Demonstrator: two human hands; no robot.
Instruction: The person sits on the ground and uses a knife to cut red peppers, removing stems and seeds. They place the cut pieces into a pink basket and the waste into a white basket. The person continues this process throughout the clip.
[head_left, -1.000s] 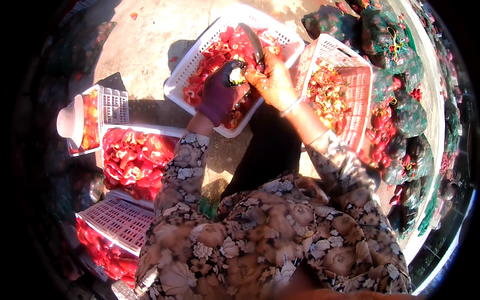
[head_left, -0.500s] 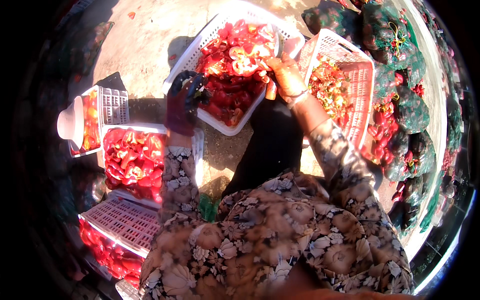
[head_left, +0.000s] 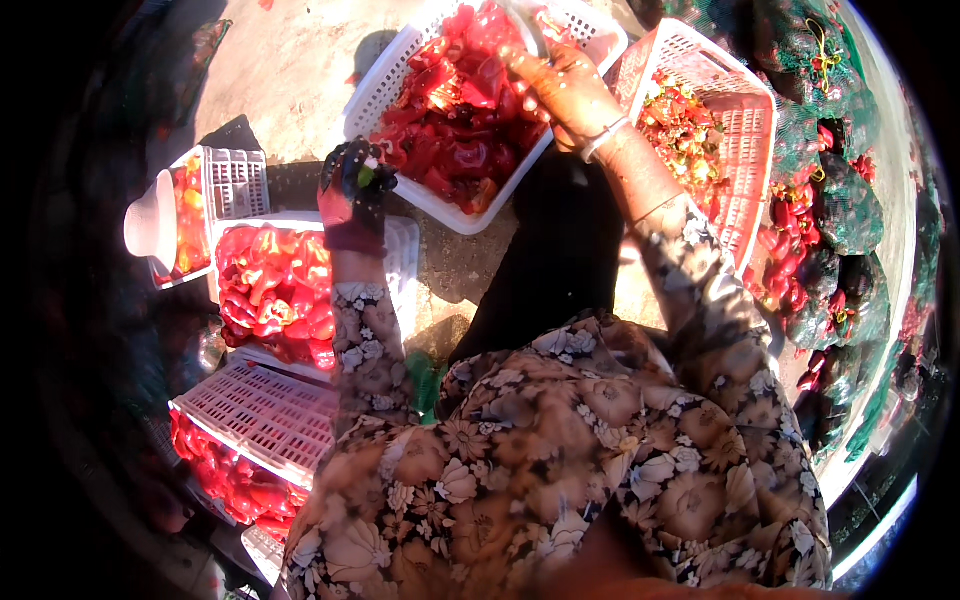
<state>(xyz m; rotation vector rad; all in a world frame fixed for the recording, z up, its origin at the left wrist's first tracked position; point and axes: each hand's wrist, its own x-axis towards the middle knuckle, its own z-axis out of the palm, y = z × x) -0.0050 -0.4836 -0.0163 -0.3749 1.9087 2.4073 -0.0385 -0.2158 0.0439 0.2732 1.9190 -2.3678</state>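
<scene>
A white crate (head_left: 480,222) filled with red bell peppers (head_left: 470,150), several of them split open, stands in front of me. My left hand (head_left: 352,190), in a dark glove with a reddish cuff, is at the crate's left side. Its fingers are closed on a small green pepper stem (head_left: 367,176). Bare and with a band at the wrist, my right hand (head_left: 570,95) reaches over the crate's right part. Its fingers are bent over the peppers, and whatever they grip is hidden beneath them. Small pale specks show around both hands.
On the right, a pinkish crate (head_left: 748,150) holds pepper scraps, beside loose red peppers (head_left: 790,235) and green mesh sacks (head_left: 850,205). At left stand a crate of peppers (head_left: 275,290), a smaller crate (head_left: 238,185) with a pale hat-like object (head_left: 148,228), and a pink crate (head_left: 265,415) over more peppers.
My right hand has moved up and left over the peppers; the orange-red piece hanging below it no longer shows. My left hand has shifted slightly left and down, and the green stem now shows.
</scene>
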